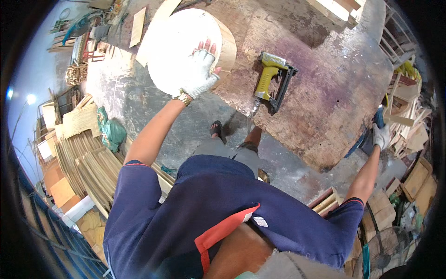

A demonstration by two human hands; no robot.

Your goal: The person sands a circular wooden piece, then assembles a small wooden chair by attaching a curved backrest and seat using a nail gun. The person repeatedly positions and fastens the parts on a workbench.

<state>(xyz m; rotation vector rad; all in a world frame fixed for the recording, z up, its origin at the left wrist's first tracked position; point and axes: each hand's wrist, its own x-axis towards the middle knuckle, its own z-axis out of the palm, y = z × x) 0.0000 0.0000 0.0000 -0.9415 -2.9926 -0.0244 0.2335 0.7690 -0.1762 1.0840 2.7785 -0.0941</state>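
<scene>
My left hand [200, 73], in a white glove with bare fingertips, lies with fingers spread on the flat white top of a thick round wooden piece [167, 42]. The pale wood side of that piece shows at its right, and it sits at the table's left end. Far out to the right, past the table edge, my gloved right hand [382, 136] is closed at the lower end of a dark blue tool [379, 117]; its fingers are small and partly hidden. Between my hands a yellow-green and black staple gun [271, 79] lies on the table, a hose fitting at its handle end.
The worn wooden table [316, 116] has a corner close to my body. Wood offcuts [409, 107] are heaped at the right, near a fan [385, 251]. Stacked wooden strips [93, 162] and a green bag [111, 130] lie at left. Wooden frames [337, 9] stand at the far edge.
</scene>
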